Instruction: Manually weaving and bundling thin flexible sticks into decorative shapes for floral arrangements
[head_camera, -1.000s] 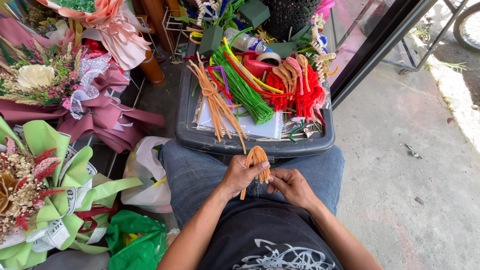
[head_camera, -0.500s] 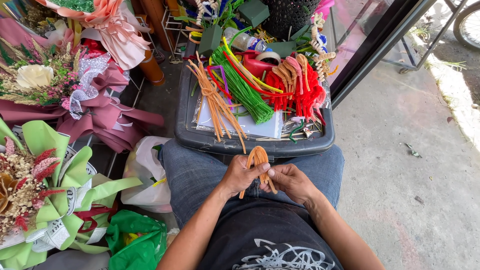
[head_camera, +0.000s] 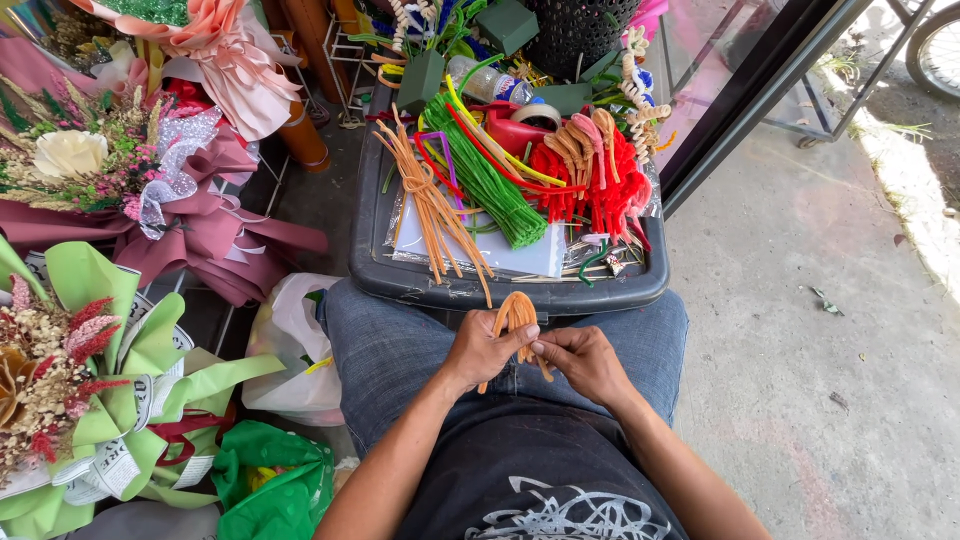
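Head view is showing me sitting with my knees under a dark plastic tray (head_camera: 400, 275). My left hand (head_camera: 482, 350) is pinching a small bundle of orange pipe cleaners (head_camera: 517, 315) over my lap, at about 6 o'clock from the tray; its grip is closing tight around the folded middle. My right hand (head_camera: 583, 358) is meeting it from 3 o'clock, fingertips nipping the same bundle low down, so both grips are shutting on it. I am judging the stems light, fuzzy and soft over a thin wire core: they are bending easily and keeping a bend, so holding near the fold seems best, not at the loose ends. At 12 o'clock on the tray are lying more orange stems (head_camera: 432, 205), green stems (head_camera: 487, 185) and a red bunch (head_camera: 600, 185). Wrapped bouquets (head_camera: 120, 170) are standing at 10 o'clock.
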